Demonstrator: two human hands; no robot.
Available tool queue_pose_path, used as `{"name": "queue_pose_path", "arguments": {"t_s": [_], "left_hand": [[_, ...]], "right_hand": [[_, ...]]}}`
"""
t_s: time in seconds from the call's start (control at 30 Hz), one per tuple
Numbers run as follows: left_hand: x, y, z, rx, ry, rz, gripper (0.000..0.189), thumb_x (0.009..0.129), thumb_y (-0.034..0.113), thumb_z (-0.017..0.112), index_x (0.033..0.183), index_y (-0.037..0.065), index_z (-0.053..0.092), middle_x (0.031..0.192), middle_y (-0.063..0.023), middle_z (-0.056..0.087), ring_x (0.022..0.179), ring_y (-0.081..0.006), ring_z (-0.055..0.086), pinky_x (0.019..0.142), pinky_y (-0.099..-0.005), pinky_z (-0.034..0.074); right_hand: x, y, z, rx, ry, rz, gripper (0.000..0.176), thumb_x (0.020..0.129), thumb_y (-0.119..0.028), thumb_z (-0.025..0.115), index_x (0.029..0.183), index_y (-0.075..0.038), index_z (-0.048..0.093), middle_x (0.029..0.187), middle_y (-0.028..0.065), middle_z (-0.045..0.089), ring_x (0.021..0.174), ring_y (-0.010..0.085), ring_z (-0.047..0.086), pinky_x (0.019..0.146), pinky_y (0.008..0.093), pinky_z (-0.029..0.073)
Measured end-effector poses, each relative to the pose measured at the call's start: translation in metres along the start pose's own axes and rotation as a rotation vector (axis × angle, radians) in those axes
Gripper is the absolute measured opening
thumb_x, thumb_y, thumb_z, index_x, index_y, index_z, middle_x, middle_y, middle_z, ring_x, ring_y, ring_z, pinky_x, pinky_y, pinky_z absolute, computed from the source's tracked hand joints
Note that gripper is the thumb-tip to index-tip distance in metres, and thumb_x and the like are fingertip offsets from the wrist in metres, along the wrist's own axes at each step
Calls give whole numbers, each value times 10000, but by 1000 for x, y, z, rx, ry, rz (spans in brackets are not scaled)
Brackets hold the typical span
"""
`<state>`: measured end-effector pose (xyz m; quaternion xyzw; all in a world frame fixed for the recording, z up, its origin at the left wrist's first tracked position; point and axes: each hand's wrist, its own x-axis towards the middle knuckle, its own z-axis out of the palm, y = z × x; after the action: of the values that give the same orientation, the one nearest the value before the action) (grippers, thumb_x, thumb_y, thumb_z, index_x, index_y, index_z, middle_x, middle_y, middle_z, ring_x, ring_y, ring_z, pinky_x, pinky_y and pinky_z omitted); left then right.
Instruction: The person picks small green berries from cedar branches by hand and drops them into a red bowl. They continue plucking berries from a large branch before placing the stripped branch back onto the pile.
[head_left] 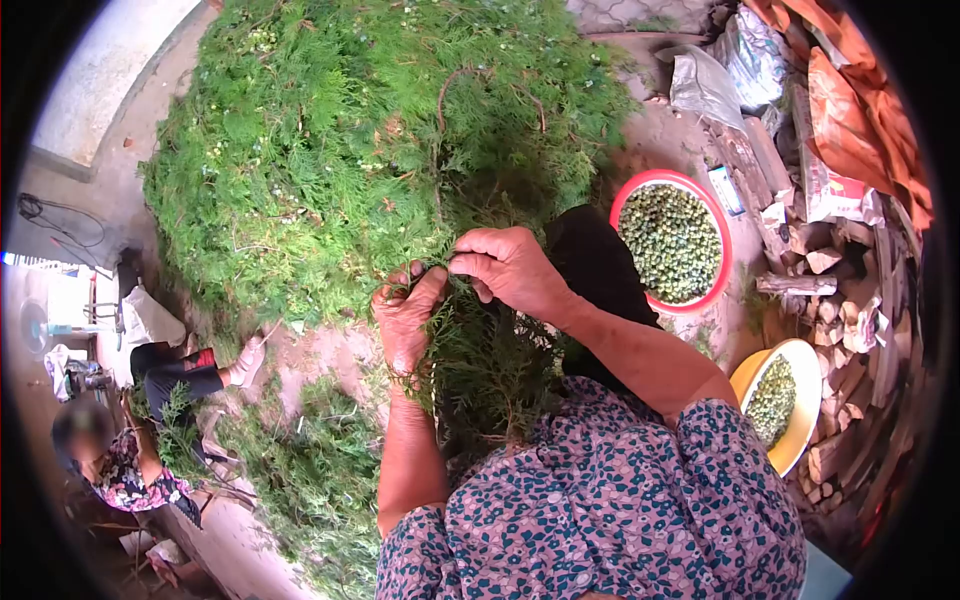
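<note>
A leafy green branch [500,375] lies across my lap and rises toward my hands. My left hand [408,305] is closed around a sprig at the branch's upper left, its fingers curled. Close beside it, my right hand [505,262] pinches at the same greenery, thumb and forefinger together; whatever lies between the fingertips is too small to make out. The two hands nearly touch. Just beyond them spreads a large heap of green branches [300,150] dotted with small pale berries.
At the right stand a red-rimmed basin [725,240] and a yellow basin [808,385], both holding green berries. Stacked firewood [850,350] and sacks [700,85] line the right side. Another person [145,450] sits at the far left. More cut branches [310,470] lie at the lower left.
</note>
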<state>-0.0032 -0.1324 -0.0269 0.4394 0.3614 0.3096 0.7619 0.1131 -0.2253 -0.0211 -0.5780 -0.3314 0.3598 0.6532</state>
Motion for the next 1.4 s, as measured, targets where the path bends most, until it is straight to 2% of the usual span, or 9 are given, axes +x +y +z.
{"name": "queue_pose_path", "arguments": {"t_s": [0.17,0.37,0.63,0.87,0.93,1.03,1.17,1.23,1.4], "left_hand": [[4,-3,-2,8,-28,-56,253,689,-86,668,742,103,508,828,2,578,678,-87,538,595,-214,447],[-1,6,5,-30,-48,-27,107,758,26,621,762,84,532,642,20,503,543,-82,457,493,-209,358],[3,-6,-32,-286,50,-73,121,808,138,618,787,97,506,663,-58,514,540,-136,472,465,-235,376],[8,-15,-58,-261,32,-131,168,831,216,588,755,102,491,689,-16,505,579,-100,458,481,-220,376],[7,-16,-58,-275,40,-102,187,840,244,576,758,103,484,666,-5,486,551,-100,454,473,-228,384],[7,-15,-68,-365,-65,-249,216,853,283,555,762,104,477,631,10,463,518,-107,448,460,-239,387],[-1,-10,-60,-368,-94,-253,241,873,318,518,764,112,459,602,27,451,507,-115,455,458,-257,402],[0,-11,-67,-438,-149,-279,238,880,319,506,769,115,453,609,33,446,519,-118,470,463,-263,415],[0,-17,-74,-465,-139,-306,239,894,326,482,771,123,453,602,38,471,536,-102,498,460,-242,430]], "right_hand": [[-2,10,-9,581,-132,395,116,866,-113,509,866,0,535,610,21,502,466,85,488,387,199,335],[-8,-4,-14,624,-43,280,125,853,-84,496,956,-22,530,752,42,544,553,107,492,425,200,343],[-42,34,-178,748,523,-3,133,801,-38,539,924,13,540,865,112,587,816,221,566,704,324,465],[-98,113,-314,361,1234,302,243,808,-66,560,1045,-20,533,865,94,562,810,224,537,757,365,468],[-116,129,-334,-407,876,106,295,808,-116,567,1059,27,509,916,83,575,810,214,557,782,359,472],[-90,93,-291,281,1035,138,312,815,-122,562,1071,49,515,961,106,583,817,203,573,732,300,477],[-60,-1,-133,183,507,6,222,807,-112,556,970,39,572,891,98,597,773,157,574,674,281,461],[-59,1,-86,-527,270,-104,261,784,-150,573,981,22,577,839,90,616,734,138,574,705,251,456],[-48,43,-20,-364,59,344,430,755,-261,644,1034,42,520,941,131,581,853,172,543,723,298,426]]}}
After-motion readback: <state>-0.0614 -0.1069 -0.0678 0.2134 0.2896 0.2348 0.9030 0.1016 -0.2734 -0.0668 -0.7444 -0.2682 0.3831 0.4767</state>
